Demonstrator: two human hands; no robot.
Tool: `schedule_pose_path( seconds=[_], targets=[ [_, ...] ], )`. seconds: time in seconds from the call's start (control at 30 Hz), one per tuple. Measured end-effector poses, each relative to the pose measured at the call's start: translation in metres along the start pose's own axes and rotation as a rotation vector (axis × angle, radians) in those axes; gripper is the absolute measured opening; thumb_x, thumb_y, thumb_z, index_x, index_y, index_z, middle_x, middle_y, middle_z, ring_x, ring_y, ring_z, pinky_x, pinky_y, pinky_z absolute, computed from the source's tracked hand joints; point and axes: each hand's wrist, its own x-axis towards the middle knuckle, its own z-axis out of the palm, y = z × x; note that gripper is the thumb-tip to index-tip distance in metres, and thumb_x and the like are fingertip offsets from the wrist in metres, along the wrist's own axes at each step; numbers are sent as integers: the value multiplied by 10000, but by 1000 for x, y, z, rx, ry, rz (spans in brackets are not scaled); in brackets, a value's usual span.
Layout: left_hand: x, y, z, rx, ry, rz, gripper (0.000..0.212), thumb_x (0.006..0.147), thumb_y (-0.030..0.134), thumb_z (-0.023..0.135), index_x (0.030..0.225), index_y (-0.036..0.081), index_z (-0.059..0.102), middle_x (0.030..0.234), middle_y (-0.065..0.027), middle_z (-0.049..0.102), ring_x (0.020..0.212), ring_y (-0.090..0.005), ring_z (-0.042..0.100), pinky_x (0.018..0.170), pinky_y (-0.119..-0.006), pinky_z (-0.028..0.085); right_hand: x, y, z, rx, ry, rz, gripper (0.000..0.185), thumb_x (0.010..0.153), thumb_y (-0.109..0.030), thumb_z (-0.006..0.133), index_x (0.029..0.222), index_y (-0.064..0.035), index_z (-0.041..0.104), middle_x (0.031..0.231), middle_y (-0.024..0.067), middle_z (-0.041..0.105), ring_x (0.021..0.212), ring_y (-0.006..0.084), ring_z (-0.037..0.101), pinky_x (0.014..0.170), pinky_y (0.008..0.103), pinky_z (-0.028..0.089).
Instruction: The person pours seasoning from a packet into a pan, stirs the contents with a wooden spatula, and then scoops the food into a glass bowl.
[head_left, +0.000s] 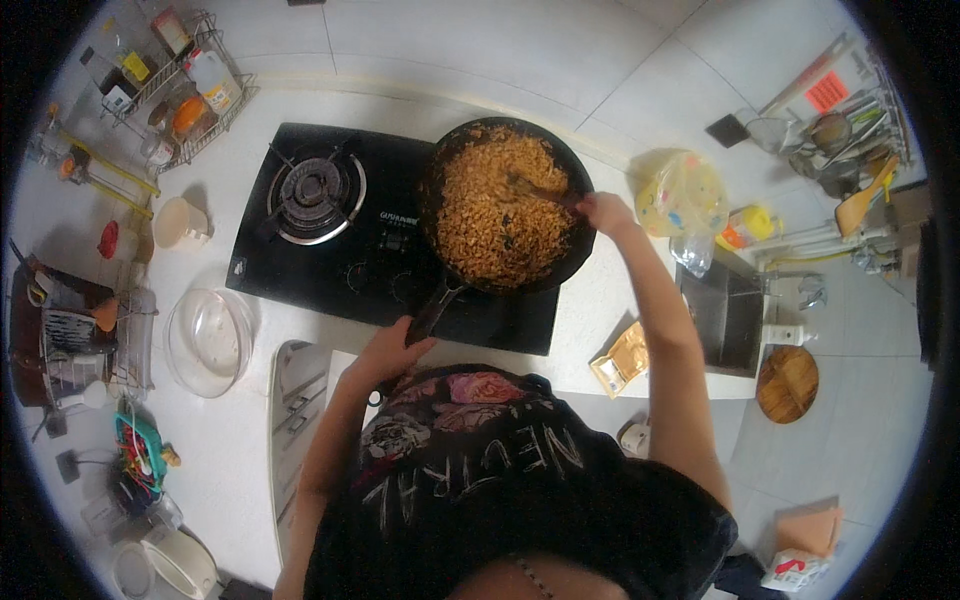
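A black wok (587, 247) filled with crumbly golden-brown food (487, 210) rests over the right side of a black gas hob (330, 277). My left hand (390, 351) grips the wok's dark handle (436, 306) near my body. At the wok's right rim, my right hand (606, 214) is closed around a dark utensil (551, 196), probably a spatula, whose working end is buried in the food. Some dark bits show among the crumbs. The hob's left burner (316, 192) has nothing on it.
Left of the hob are a cream mug (180, 223), a glass bowl (210, 341) and a wire rack (180, 154) of bottles and jars. To the right lie an opened packet (626, 358), a plastic-covered yellow item (679, 195) and the sink (720, 315). Utensils (829, 142) hang beyond.
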Motion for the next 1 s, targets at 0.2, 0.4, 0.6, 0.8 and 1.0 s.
schedule_pose_path(
  seconds=[0.2,0.4,0.6,0.8,1.0],
  targets=[
    [-1,1,-5,-22,-47,-24,534,735,433,557,984,-30,463,771,-217,573,707,-318,578,631,-370,438,-57,25,-62,-177,-50,-11,277,800,-280,493,810,-27,605,778,163,598,791,306,571,674,389,447],
    [1,-13,-2,23,4,64,467,765,407,553,959,-1,436,677,-128,536,584,-214,536,527,-335,417,-90,4,-74,-97,-48,91,261,774,-230,526,734,20,591,714,209,581,719,347,572,641,401,453],
    [4,-8,-9,8,-46,8,503,738,383,562,1007,-23,438,815,-217,568,777,-353,558,666,-396,433,-31,-23,3,99,273,-236,178,740,-152,529,802,15,535,733,237,560,708,376,549,622,440,439],
    [5,-19,-10,57,-14,67,464,761,350,562,992,-25,414,679,-147,535,559,-245,523,510,-338,418,-42,-56,-13,-85,245,-115,306,700,-67,538,989,10,473,872,207,560,720,311,579,604,397,481],
    [-2,-3,-10,63,-10,-4,506,748,391,547,1002,-30,426,811,-253,553,778,-386,546,662,-416,426,-74,-96,-3,-357,152,-501,588,650,-47,541,1216,-25,384,984,185,506,670,263,584,512,334,481]
  ],
)
